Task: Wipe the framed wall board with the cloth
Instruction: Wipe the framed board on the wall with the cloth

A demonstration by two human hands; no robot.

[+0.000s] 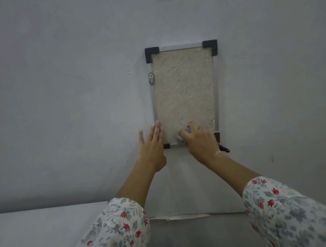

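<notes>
A plain grey-white wall (70,94) filled the view, and the framed wall board (183,91) was hung upright on it, a pale speckled panel in a thin metal frame with black corner caps (210,46). A small metal hanger (151,78) was seen on the frame's left edge.

The cloth (181,136), a small grey wad, was held bunched under the curled fingers of the right hand (199,141) and pressed against the board's lowest strip, just above the bottom rail. The left hand (152,145) was laid flat, fingers straight, beside that grip, its fingertips touching the frame's lower left edge, apparently to steady the board. A dark pen-like object (224,148) was visible just below and to the right of the gripping hand.

No wiping marks could be made out on the panel, so progress could not be read directly. Wiping was judged to be under way at the bottom edge; everything above the grip showed no sign either way.
</notes>
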